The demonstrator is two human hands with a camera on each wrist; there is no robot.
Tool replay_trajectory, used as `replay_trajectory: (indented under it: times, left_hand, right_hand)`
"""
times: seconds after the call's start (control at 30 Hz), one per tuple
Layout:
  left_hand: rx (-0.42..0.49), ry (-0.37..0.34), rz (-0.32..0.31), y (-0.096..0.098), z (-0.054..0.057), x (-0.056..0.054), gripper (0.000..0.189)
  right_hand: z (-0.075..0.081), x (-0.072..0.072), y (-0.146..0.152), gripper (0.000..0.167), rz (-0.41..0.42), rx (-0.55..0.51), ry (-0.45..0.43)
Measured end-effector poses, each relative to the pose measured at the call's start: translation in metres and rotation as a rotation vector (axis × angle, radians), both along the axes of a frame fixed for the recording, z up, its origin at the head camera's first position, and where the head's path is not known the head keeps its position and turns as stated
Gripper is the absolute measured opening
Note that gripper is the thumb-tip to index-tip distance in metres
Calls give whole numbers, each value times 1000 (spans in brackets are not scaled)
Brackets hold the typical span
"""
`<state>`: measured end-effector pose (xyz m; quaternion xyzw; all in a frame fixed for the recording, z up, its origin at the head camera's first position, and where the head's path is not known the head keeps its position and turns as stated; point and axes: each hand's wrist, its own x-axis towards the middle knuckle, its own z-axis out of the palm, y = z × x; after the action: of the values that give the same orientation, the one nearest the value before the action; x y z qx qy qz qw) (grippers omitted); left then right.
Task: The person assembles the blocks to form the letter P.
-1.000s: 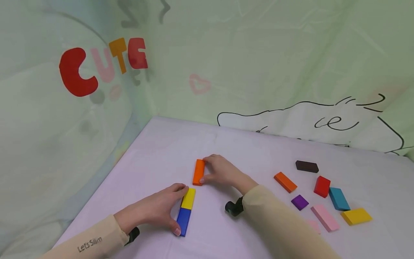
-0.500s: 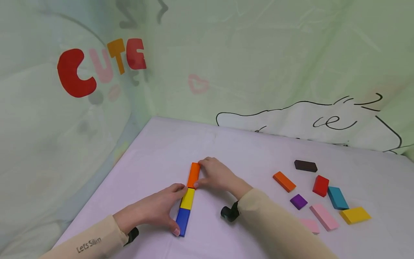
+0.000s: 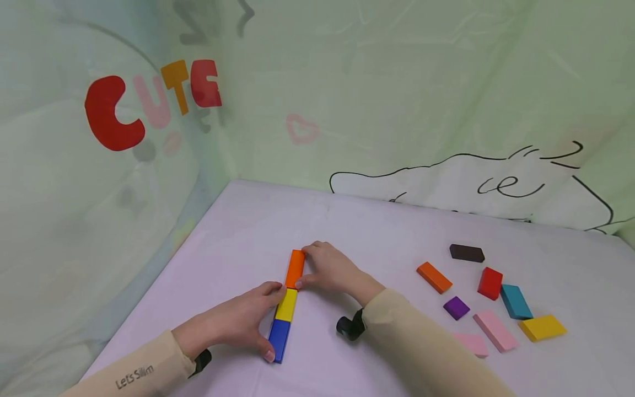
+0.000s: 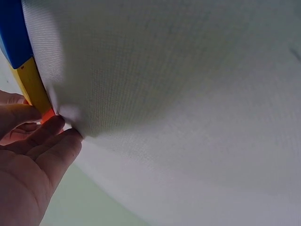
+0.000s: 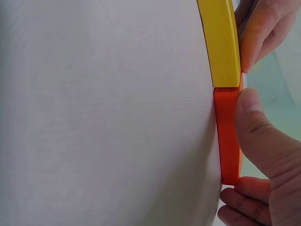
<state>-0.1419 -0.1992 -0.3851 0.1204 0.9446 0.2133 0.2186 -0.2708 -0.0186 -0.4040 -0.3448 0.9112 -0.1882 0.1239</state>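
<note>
On the cloth, a blue block (image 3: 279,342), a yellow block (image 3: 286,306) and an orange block (image 3: 295,269) lie end to end in one line. My left hand (image 3: 243,314) spans the blue and yellow pair from the left, thumb at the blue block's near end, fingertips by the yellow block's far end. From the right, my right hand (image 3: 332,267) holds the orange block, its thumb near the yellow joint and its fingers at the far end. The right wrist view shows the orange block (image 5: 228,136) meeting the yellow block (image 5: 221,44).
Loose blocks lie to the right: dark brown (image 3: 467,253), orange (image 3: 434,277), red (image 3: 490,283), teal (image 3: 516,301), purple (image 3: 456,307), yellow (image 3: 543,328) and two pink, one (image 3: 495,331) partly beside the right sleeve. A fabric wall (image 3: 278,82) stands behind the table.
My right hand has brought the orange block left and nearer, closing the gap to the yellow block's far end. The left hand has stayed at the blue and yellow blocks.
</note>
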Motion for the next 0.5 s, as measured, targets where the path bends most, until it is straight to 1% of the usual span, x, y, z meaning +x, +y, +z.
replay_trajectory:
  times: [0.5]
  left_hand:
    - [17,-14,0,0,1,0,114]
  right_hand:
    - [0,0,-2,76,16,23,37]
